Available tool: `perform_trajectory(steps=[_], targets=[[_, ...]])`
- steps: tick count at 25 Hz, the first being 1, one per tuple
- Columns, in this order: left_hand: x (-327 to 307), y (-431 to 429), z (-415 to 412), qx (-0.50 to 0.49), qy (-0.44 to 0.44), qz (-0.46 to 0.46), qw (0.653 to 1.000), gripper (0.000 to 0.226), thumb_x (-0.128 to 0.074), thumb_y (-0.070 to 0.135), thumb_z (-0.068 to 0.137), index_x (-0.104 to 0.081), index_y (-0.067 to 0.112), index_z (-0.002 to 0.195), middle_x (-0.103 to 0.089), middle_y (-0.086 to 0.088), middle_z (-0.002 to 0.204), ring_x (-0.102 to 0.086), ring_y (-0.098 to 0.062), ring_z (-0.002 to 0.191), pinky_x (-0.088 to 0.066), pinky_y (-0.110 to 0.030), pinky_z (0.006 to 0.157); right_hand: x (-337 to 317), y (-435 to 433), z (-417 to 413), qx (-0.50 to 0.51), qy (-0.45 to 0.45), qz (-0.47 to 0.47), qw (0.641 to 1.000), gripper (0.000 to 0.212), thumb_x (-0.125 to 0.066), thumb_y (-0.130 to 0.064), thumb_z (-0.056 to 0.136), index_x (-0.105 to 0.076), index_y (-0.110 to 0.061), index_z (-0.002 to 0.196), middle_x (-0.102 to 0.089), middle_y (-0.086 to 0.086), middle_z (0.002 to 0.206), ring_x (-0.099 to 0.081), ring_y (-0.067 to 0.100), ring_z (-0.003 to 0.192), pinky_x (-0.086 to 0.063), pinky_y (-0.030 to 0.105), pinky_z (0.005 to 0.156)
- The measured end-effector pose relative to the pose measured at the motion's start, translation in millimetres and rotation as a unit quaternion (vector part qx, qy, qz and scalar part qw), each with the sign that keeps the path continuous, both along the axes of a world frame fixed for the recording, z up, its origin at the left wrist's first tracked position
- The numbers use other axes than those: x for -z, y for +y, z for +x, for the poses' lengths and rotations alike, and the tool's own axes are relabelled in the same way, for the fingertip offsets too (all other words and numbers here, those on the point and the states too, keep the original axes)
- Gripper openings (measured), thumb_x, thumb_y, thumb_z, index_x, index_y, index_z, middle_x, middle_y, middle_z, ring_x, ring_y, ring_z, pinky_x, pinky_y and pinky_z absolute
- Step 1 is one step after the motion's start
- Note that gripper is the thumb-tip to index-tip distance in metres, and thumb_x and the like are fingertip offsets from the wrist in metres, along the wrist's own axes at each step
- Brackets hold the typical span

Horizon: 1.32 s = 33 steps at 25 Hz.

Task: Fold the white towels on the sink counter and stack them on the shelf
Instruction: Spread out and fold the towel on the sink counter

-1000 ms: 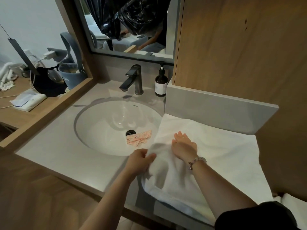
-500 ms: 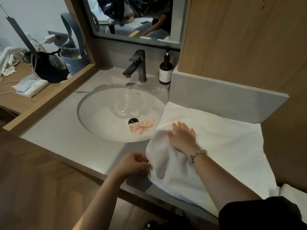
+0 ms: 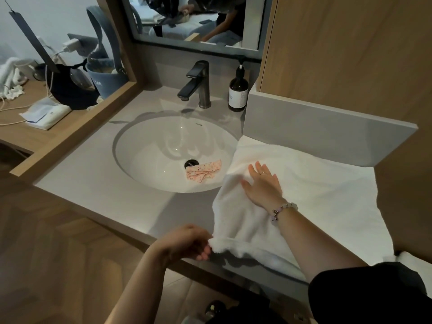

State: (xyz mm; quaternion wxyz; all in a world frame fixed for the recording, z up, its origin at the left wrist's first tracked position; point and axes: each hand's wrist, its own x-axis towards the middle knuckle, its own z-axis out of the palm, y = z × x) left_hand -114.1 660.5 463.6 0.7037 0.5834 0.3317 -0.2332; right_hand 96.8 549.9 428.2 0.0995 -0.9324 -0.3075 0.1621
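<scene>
White terry towel lay spread over the right end of the surface, beside the basin, with its near-left corner at the front edge. The left hand pinched that corner in curled fingers. The right hand lay flat with fingers spread, pressing the cloth down. The first fold seemed only just begun. No finished towel or shelf was in view, so nearly all the task remained.

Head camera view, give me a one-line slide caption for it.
Right hand flat on a white towel spread on the sink counter while the left hand pinches its near corner.
</scene>
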Motion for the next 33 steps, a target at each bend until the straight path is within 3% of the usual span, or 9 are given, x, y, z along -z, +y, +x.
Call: perform_trajectory(steps=[7, 10, 13, 15, 18, 21, 24, 29, 33], targets=[[-1, -5, -23, -0.029, -0.039, -0.073, 0.996, 0.044, -0.033, 0.001, 0.088, -0.053, 0.006, 0.049, -0.057, -0.011, 0.053, -0.057, -0.015, 0.044, -0.047, -0.018, 0.046, 4, 0, 1, 0.004, -0.007, 0.009, 1.0, 0.06, -0.03, -0.046, 0.098, -0.015, -0.02, 0.15, -0.002, 0.0, 0.16, 0.001, 0.016, 0.146, -0.003, 0.039, 0.117], [8, -10, -27, -0.07, -0.095, -0.05, 0.992, 0.016, -0.051, 0.01, 0.087, -0.053, -0.002, 0.076, -0.056, -0.021, 0.079, -0.062, -0.021, 0.066, -0.054, -0.023, 0.062, -1, 0, 3, -0.003, 0.012, 0.0, 1.0, 0.061, -0.032, -0.044, 0.098, -0.014, -0.019, 0.151, -0.001, 0.001, 0.16, 0.003, 0.017, 0.146, -0.002, 0.04, 0.117], [10, -6, -33, -0.13, -0.188, -0.092, 0.969, 0.035, -0.057, 0.003, 0.073, -0.057, 0.004, 0.108, -0.068, -0.01, 0.101, -0.066, -0.025, 0.09, -0.055, -0.025, 0.075, -11, 1, 0, 0.021, 0.004, 0.018, 1.0, 0.059, -0.039, -0.04, 0.095, -0.025, -0.015, 0.147, -0.011, 0.005, 0.159, -0.007, 0.02, 0.146, -0.006, 0.042, 0.117], [9, -4, -38, -0.116, -0.226, -0.09, 0.963, 0.042, -0.051, -0.014, 0.08, -0.054, 0.005, 0.117, -0.07, -0.004, 0.106, -0.066, -0.021, 0.099, -0.054, -0.024, 0.079, -10, 1, -11, 0.058, -0.029, 0.061, 0.996, 0.047, -0.042, -0.036, 0.093, -0.044, -0.012, 0.134, -0.031, 0.009, 0.151, -0.022, 0.022, 0.141, -0.014, 0.043, 0.115], [7, -7, -37, -0.033, -0.261, 0.117, 0.958, 0.03, -0.057, -0.004, 0.084, -0.061, 0.011, 0.11, -0.071, 0.001, 0.103, -0.067, -0.016, 0.098, -0.054, -0.024, 0.082, -6, 0, -23, 0.048, -0.001, 0.056, 0.997, 0.042, -0.035, -0.034, 0.095, -0.048, -0.013, 0.129, -0.031, 0.005, 0.151, -0.022, 0.02, 0.141, -0.018, 0.044, 0.114], [7, -12, -31, 0.014, -0.319, 0.264, 0.91, 0.024, -0.063, 0.004, 0.084, -0.069, 0.026, 0.091, -0.072, 0.01, 0.091, -0.068, -0.01, 0.085, -0.055, -0.023, 0.079, -10, -6, -17, 0.026, 0.05, 0.035, 0.998, 0.049, -0.03, -0.031, 0.1, -0.028, -0.018, 0.147, -0.011, 0.0, 0.159, -0.006, 0.017, 0.146, -0.008, 0.04, 0.117], [10, -16, -30, 0.026, -0.347, 0.395, 0.85, 0.03, -0.063, 0.008, 0.085, -0.061, 0.037, 0.078, -0.065, 0.016, 0.073, -0.062, -0.001, 0.081, -0.05, -0.012, 0.072, -12, -12, -14, 0.004, 0.068, 0.016, 0.998, 0.05, -0.028, -0.028, 0.102, -0.018, -0.02, 0.15, -0.004, -0.002, 0.159, 0.0, 0.014, 0.146, -0.004, 0.036, 0.117], [17, -46, -46, -0.007, -0.401, 0.587, 0.703, 0.006, -0.047, 0.024, 0.08, -0.042, 0.027, 0.078, -0.046, 0.012, 0.066, -0.041, -0.004, 0.066, -0.037, -0.013, 0.056, -17, -11, -8, -0.024, 0.082, -0.025, 0.996, 0.052, -0.029, -0.028, 0.102, -0.014, -0.018, 0.151, 0.001, -0.001, 0.159, 0.003, 0.017, 0.147, -0.007, 0.039, 0.118], [9, -58, -68, -0.036, -0.384, 0.658, 0.647, 0.009, -0.05, 0.023, 0.079, -0.042, 0.026, 0.077, -0.052, 0.006, 0.053, -0.043, -0.004, 0.05, -0.034, -0.015, 0.045, -14, -14, -3, -0.038, 0.089, -0.022, 0.995, 0.052, -0.027, -0.029, 0.102, -0.013, -0.019, 0.151, 0.002, -0.001, 0.159, 0.004, 0.017, 0.146, -0.006, 0.039, 0.119]])
